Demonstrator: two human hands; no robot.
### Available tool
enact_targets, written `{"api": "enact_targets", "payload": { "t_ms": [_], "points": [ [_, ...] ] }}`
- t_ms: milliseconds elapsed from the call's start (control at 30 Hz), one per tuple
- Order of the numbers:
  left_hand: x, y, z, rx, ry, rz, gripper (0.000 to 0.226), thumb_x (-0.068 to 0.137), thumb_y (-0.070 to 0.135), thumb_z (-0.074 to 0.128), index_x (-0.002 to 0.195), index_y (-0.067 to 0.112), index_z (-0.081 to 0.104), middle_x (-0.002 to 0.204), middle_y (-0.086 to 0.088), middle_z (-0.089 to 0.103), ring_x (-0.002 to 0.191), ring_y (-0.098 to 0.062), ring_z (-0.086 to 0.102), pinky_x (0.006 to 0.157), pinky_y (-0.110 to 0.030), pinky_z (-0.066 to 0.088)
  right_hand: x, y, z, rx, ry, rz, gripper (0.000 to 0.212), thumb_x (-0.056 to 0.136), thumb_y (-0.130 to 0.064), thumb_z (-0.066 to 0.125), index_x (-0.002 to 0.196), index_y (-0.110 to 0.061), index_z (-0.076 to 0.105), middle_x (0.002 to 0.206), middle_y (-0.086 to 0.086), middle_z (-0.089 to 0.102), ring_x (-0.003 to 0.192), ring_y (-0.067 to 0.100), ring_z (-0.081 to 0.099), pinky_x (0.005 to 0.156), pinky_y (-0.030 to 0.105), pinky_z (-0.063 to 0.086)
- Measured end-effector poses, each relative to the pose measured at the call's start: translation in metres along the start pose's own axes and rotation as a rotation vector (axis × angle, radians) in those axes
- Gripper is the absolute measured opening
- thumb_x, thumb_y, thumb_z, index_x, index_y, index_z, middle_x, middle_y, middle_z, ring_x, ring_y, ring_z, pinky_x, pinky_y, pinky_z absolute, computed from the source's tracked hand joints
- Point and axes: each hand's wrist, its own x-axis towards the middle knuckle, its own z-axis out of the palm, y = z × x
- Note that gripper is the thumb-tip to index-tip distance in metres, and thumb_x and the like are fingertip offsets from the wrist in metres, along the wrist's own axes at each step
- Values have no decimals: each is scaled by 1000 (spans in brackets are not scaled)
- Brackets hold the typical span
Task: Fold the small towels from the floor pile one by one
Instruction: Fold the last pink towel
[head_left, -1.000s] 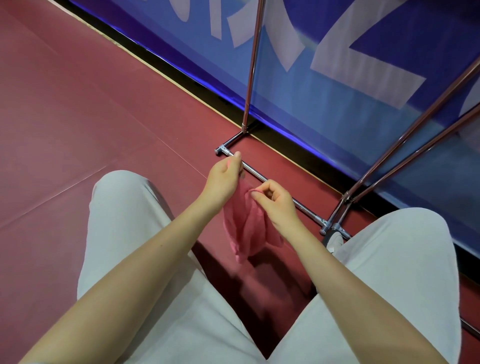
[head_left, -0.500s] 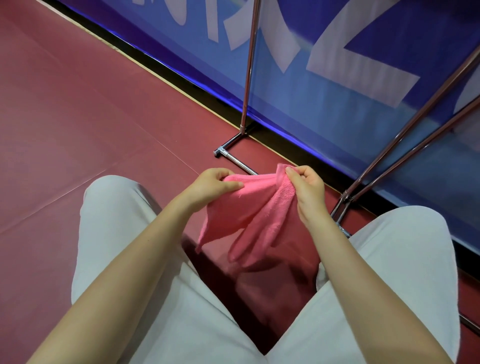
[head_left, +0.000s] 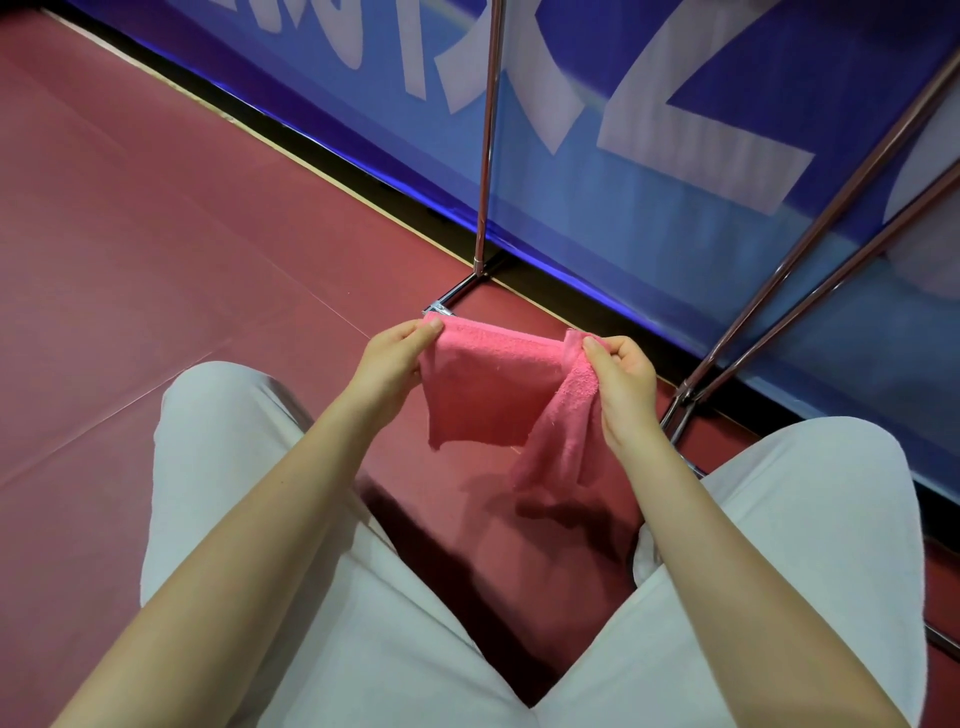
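Observation:
A small pink towel (head_left: 493, 389) hangs in the air between my knees, above the red floor. My left hand (head_left: 392, 364) pinches its upper left corner between thumb and fingers. My right hand (head_left: 621, 384) grips the upper right edge, where the cloth is bunched and a fold dangles down beside my wrist. The top edge is stretched nearly straight between both hands. No floor pile of towels is in view.
My legs in light trousers (head_left: 244, 467) spread to either side below the towel. A chrome rack's base bar (head_left: 457, 296) and upright pole (head_left: 485, 156) stand just beyond my hands, with slanted poles (head_left: 810, 244) at right. A blue banner (head_left: 649, 182) lines the floor (head_left: 156, 234) edge.
My hands have moved apart, spreading the bunched towel out until its top edge is taut. The left part now hangs flat; the right part stays crumpled.

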Motion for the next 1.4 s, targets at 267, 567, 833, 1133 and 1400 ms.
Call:
{"api": "enact_targets", "payload": {
  "t_ms": [267,567,833,1133,1400],
  "points": [
    [-4,-6,20,-156,53,20,19,100,26,51,108,17,65,86,-2,64,71,-11,59,67,-23,50,-7,0,0,-103,-17,-100,15,91,-8,59,79,-16,58,80,-2,61,75,7,56,71,18,47],
    [-6,-14,44,-65,87,72,21,100,24,52,109,19,70,84,3,66,74,-11,58,63,-23,47,-17,-6,19,-140,-253,-86,15,90,-5,60,78,-13,56,67,3,58,58,7,53,54,16,42],
    [-18,-11,64,-242,-31,37,28,102,17,46,121,6,64,75,5,67,55,1,59,51,-12,45,-24,-16,36,-12,-325,-22,16,91,-3,58,77,-11,56,59,-4,63,55,4,57,55,16,46],
    [-22,-9,73,-268,-127,-30,27,100,17,49,119,9,66,84,0,70,70,-6,65,60,-17,51,-19,-11,43,-90,-221,-122,15,90,-8,61,78,-17,56,67,3,61,63,13,54,62,29,45],
    [-21,-17,74,-186,-167,-73,32,97,29,51,116,11,69,119,-25,64,95,-25,60,86,-37,46,-16,-2,48,-208,-75,-217,15,87,-15,64,77,-25,61,76,-8,64,73,7,59,69,23,50]
  ]
}}
